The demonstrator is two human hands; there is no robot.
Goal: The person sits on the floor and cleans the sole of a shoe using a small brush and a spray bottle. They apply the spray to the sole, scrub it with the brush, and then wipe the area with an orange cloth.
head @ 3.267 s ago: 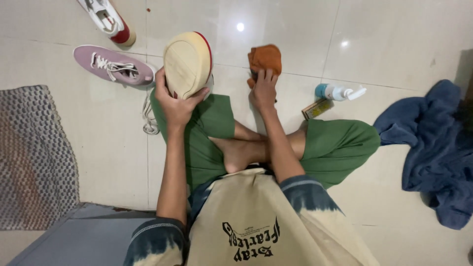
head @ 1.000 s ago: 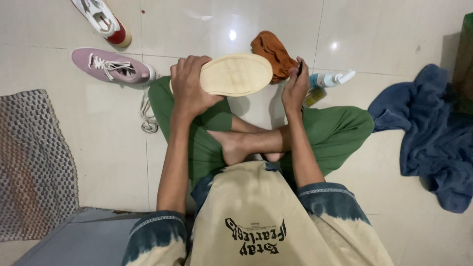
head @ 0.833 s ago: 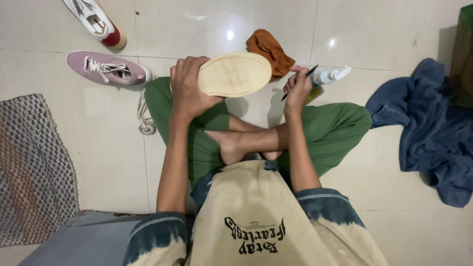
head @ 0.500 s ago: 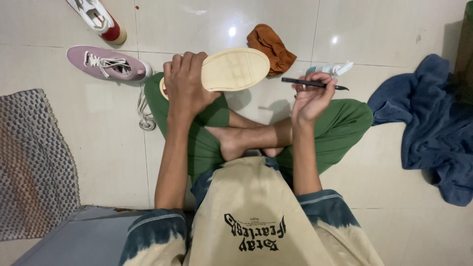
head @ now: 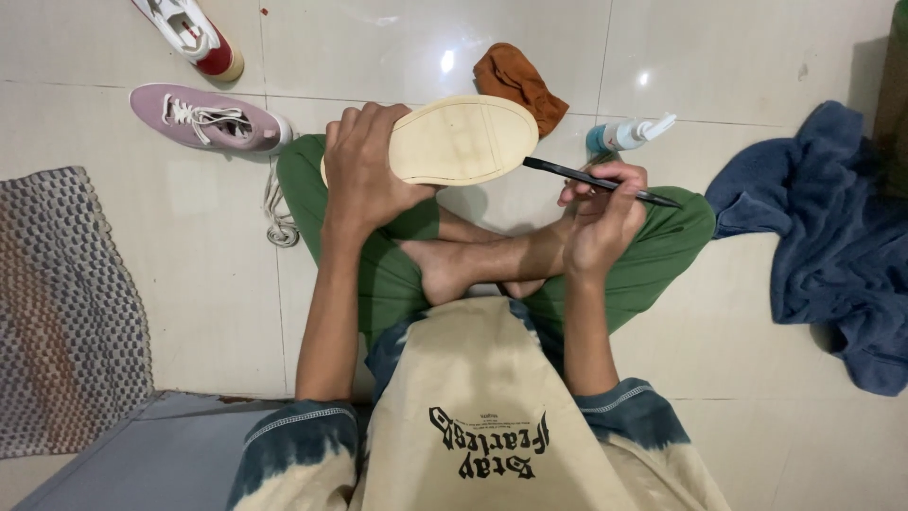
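Note:
I sit cross-legged on a tiled floor in green trousers. My left hand [head: 364, 175] grips a shoe [head: 454, 140] turned sole-up, its cream sole facing me, held above my left knee. My right hand [head: 601, 213] holds a thin black tool [head: 596, 182] like a pen or slim brush, its tip pointing at the right end of the sole and nearly touching it. My bare foot [head: 454, 265] rests between my knees.
A pink sneaker [head: 208, 118] and a white-and-red sneaker [head: 194, 33] lie at upper left, with a loose white lace [head: 276, 213] beside my knee. An orange cloth [head: 515, 80] and spray bottle [head: 624, 134] lie ahead. Blue towel [head: 832, 237] at right, woven mat [head: 66, 303] at left.
My right hand left the orange cloth, picked up the black tool near the bottle and brought its tip to the sole. My left hand turned the shoe sole-up and level.

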